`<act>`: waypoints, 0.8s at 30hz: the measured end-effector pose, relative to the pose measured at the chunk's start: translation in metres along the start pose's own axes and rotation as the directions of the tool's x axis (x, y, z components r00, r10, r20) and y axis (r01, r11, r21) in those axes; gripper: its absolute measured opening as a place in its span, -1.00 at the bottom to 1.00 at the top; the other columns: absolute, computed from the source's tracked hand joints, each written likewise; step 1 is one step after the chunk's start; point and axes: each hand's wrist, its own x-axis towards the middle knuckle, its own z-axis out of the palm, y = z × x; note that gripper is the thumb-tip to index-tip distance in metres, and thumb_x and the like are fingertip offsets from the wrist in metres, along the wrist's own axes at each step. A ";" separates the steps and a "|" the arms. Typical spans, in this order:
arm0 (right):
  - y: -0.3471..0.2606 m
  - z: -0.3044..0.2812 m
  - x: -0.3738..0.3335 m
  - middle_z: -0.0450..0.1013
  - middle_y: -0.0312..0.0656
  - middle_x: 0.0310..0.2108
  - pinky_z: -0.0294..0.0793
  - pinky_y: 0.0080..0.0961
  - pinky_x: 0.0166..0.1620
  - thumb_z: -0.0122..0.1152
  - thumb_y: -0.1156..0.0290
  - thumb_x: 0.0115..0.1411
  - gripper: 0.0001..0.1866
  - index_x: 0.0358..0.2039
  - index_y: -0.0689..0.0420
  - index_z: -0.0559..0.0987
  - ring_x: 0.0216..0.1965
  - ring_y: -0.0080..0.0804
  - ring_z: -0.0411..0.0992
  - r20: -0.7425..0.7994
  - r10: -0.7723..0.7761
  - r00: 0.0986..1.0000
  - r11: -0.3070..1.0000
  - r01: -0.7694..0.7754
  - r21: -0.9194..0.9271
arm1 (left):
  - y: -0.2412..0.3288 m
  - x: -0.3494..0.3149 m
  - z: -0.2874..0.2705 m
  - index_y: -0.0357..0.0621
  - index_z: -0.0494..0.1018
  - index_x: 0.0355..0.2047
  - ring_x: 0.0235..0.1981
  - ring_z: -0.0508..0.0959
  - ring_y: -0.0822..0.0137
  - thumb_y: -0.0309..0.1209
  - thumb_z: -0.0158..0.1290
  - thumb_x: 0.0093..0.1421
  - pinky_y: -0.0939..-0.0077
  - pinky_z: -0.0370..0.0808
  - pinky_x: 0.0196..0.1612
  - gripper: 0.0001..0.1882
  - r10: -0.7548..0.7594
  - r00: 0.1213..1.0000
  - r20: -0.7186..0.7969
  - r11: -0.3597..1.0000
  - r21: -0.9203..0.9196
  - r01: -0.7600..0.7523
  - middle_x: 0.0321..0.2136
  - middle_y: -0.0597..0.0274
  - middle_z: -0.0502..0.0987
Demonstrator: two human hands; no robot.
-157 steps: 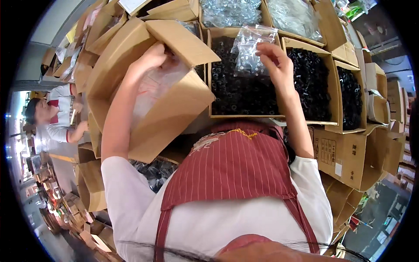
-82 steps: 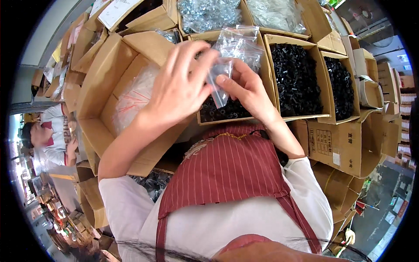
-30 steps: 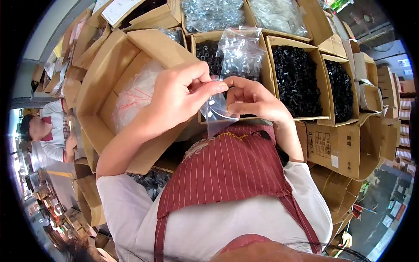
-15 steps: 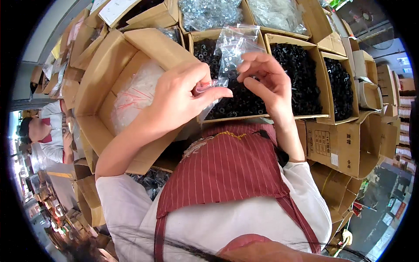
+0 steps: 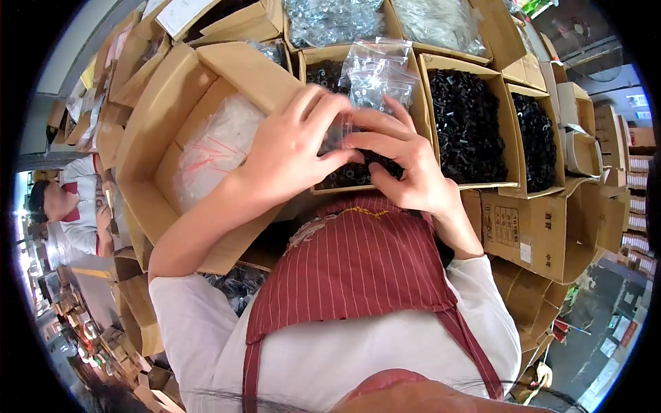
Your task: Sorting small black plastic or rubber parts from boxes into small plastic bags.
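Between my hands is a small clear plastic bag (image 5: 334,135), partly hidden by my fingers. My left hand (image 5: 292,144) is closed on it, thumb pointing right. My right hand (image 5: 410,162) meets the bag's right side with its fingertips, its thumb held apart below. Both hands are above a cardboard box (image 5: 368,186) of small black parts (image 5: 337,177), some of them ring-shaped. A stack of clear zip bags (image 5: 379,72) lies over the far part of that box.
At left, an open carton (image 5: 155,155) holds clear plastic bags with red lines (image 5: 217,148). More black parts fill boxes to the right (image 5: 468,124) (image 5: 533,141). Farther back are boxes of clear bags (image 5: 334,24) (image 5: 437,24). Another person (image 5: 79,206) is at far left.
My right hand has come left and down, and its fingers now reach the small bag. My left hand's fingers have lifted and spread somewhat around the bag.
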 end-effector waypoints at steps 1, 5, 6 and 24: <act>0.001 0.001 -0.002 0.33 0.06 0.28 -0.41 0.29 0.41 0.13 0.61 -0.18 -0.37 0.03 0.14 0.60 0.40 -0.04 0.16 0.021 0.027 0.999 0.999 -0.026 -0.026 | 0.002 0.002 0.000 -0.17 0.46 -0.03 -0.05 0.51 0.06 -0.44 0.40 -0.12 0.23 0.51 -0.01 -0.41 0.039 0.997 -0.061 0.992 0.125 -0.031 -0.10 0.08 0.48; -0.011 0.000 0.000 0.31 0.09 0.29 -0.60 0.31 0.39 0.15 0.63 -0.19 -0.34 0.06 0.13 0.59 0.43 -0.03 0.11 0.112 -0.055 0.992 0.996 0.062 -0.065 | -0.008 -0.002 0.009 -0.26 0.40 -0.01 0.04 0.45 -0.04 -0.65 0.17 -0.18 0.18 0.40 0.15 -0.40 0.124 0.991 0.043 0.968 0.214 -0.130 -0.03 0.02 0.44; -0.010 0.001 0.001 0.36 0.07 0.24 -0.61 0.35 0.39 0.16 0.64 -0.19 -0.34 0.06 0.15 0.58 0.40 -0.04 0.16 0.169 -0.089 0.982 0.996 0.091 -0.003 | -0.009 -0.005 0.009 -0.26 0.40 -0.01 0.04 0.45 -0.04 -0.65 0.17 -0.18 0.18 0.40 0.15 -0.40 0.122 0.992 0.042 0.969 0.213 -0.128 -0.03 0.02 0.44; 0.024 0.000 -0.008 0.56 -0.13 -0.28 0.49 -0.33 0.03 0.17 0.65 0.11 -0.79 -0.22 0.25 0.63 -0.23 -0.32 0.55 -0.175 0.371 0.912 0.884 -0.289 0.368 | -0.011 -0.012 0.015 -0.17 0.40 -0.32 -0.33 0.52 0.10 -0.61 0.18 0.03 0.24 0.47 -0.24 -0.77 -0.022 0.987 0.162 0.994 -0.102 0.039 -0.44 0.14 0.46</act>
